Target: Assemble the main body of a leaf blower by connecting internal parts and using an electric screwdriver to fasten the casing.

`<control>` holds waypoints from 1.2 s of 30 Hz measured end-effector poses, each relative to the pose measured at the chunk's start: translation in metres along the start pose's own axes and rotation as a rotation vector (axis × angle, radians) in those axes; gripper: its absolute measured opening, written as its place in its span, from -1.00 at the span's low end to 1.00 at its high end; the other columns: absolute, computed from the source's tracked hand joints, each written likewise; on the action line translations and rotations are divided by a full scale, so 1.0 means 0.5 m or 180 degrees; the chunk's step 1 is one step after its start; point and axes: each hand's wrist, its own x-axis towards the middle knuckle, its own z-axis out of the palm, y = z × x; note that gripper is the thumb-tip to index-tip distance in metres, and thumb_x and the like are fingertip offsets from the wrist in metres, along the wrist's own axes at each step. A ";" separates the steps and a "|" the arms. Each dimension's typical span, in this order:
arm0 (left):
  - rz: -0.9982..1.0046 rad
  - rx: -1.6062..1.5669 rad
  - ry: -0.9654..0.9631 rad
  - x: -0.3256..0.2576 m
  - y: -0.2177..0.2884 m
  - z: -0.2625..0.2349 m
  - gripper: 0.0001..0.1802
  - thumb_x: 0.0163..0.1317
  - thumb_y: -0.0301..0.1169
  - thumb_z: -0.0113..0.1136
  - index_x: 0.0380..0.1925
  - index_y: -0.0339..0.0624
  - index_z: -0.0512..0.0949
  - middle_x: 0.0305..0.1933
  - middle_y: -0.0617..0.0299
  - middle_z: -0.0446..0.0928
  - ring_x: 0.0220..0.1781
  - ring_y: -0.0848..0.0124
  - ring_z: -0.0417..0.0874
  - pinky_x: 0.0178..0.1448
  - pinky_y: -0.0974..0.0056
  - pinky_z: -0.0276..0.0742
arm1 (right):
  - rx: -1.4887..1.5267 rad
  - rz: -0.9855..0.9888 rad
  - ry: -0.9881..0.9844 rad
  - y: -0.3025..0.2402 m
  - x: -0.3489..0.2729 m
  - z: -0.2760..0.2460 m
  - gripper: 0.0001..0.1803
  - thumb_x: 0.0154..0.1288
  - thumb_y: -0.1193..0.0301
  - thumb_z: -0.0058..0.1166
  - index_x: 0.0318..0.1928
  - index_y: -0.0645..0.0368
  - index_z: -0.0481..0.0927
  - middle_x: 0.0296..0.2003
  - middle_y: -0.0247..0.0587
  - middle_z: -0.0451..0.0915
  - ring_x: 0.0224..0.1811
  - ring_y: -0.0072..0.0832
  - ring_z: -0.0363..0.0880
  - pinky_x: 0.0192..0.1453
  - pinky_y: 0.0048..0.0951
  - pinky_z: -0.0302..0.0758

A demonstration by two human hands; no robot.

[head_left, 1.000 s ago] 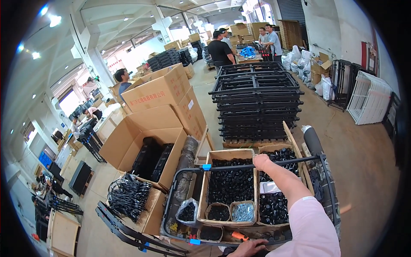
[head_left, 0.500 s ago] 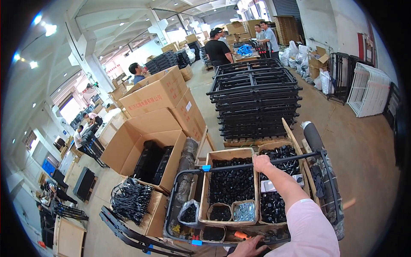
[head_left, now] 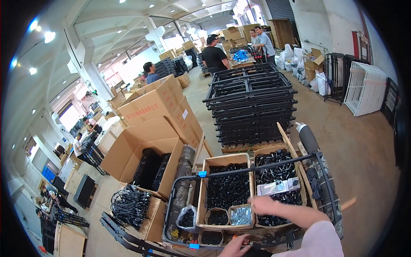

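My right hand (head_left: 262,205) hangs over the bin edge beside a small box of silver screws (head_left: 241,215); its fingers are blurred and what they hold, if anything, cannot be made out. Low at the front edge, my left hand (head_left: 235,246) has fingers apart, near an orange-handled tool partly hidden by it. A black metal frame (head_left: 227,172) with blue pieces on it lies across the wooden bins. One bin (head_left: 203,188) holds many small black parts; the bin to its right has black knob-headed parts (head_left: 274,165) and a white phone-like object (head_left: 274,187).
An open carton (head_left: 115,160) with black parts stands left, behind a bundle of black cables (head_left: 130,205). Curved black bars (head_left: 124,233) lean at the lower left. Beyond the bins rises a stack of black frames (head_left: 252,107). A wrapped roll (head_left: 314,150) lies right. Several people work farther off.
My right hand has left the frame's far bar and come nearer, down to the screw box. My left hand has shifted slightly left. The view has turned a little.
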 end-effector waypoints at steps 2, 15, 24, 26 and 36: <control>0.0096 0.0744 0.0422 -0.024 -0.067 -0.014 -0.54 0.25 -0.31 0.43 0.12 -0.22 0.61 -0.02 -0.10 0.69 0.07 -0.11 0.67 0.10 -0.08 0.59 | 0.0049 -0.0452 -0.0705 -0.058 -0.101 0.000 -0.62 0.40 0.16 0.02 0.08 0.03 0.67 -0.15 0.05 0.75 -0.12 0.03 0.76 -0.09 0.09 0.68; -0.0150 0.1377 -0.0856 -0.054 -0.167 -0.079 -0.52 0.37 0.00 0.27 0.05 -0.15 0.67 0.04 -0.08 0.71 0.08 -0.10 0.70 0.10 -0.12 0.63 | -0.0170 -0.0434 -0.0994 -0.195 -0.315 0.064 -0.42 0.47 -0.08 0.04 -0.03 0.26 0.66 -0.35 0.09 0.75 -0.25 0.12 0.77 -0.16 0.09 0.70; 0.0056 0.1394 -0.1239 -0.081 -0.259 -0.169 -0.47 0.40 0.03 0.25 0.13 -0.15 0.64 0.10 -0.13 0.69 0.12 -0.11 0.70 0.16 -0.12 0.61 | -0.0874 0.0620 0.0012 -0.301 -0.335 0.060 -0.29 0.40 -0.26 0.07 -0.21 0.27 0.67 -0.48 0.07 0.73 -0.38 -0.01 0.79 -0.34 0.00 0.69; 0.0001 0.1852 -0.1739 -0.073 -0.281 -0.179 -0.54 0.55 -0.04 0.05 0.23 -0.08 0.56 -0.04 -0.02 0.72 -0.02 0.04 0.77 0.06 -0.01 0.67 | -0.0812 0.0582 -0.0140 -0.298 -0.343 0.090 -0.35 0.36 -0.19 0.15 -0.17 0.26 0.58 -0.52 0.05 0.70 -0.42 0.00 0.77 -0.36 0.01 0.67; 0.0619 0.1863 -0.1360 -0.080 -0.349 -0.156 -0.45 0.52 0.11 0.04 -0.12 -0.23 0.59 -0.20 -0.09 0.73 -0.15 -0.04 0.80 -0.16 -0.11 0.69 | -0.1533 0.1625 0.0238 -0.381 -0.322 0.097 -0.35 0.37 -0.23 0.12 -0.32 0.15 0.81 -0.47 -0.04 0.76 -0.37 -0.16 0.82 -0.32 -0.12 0.69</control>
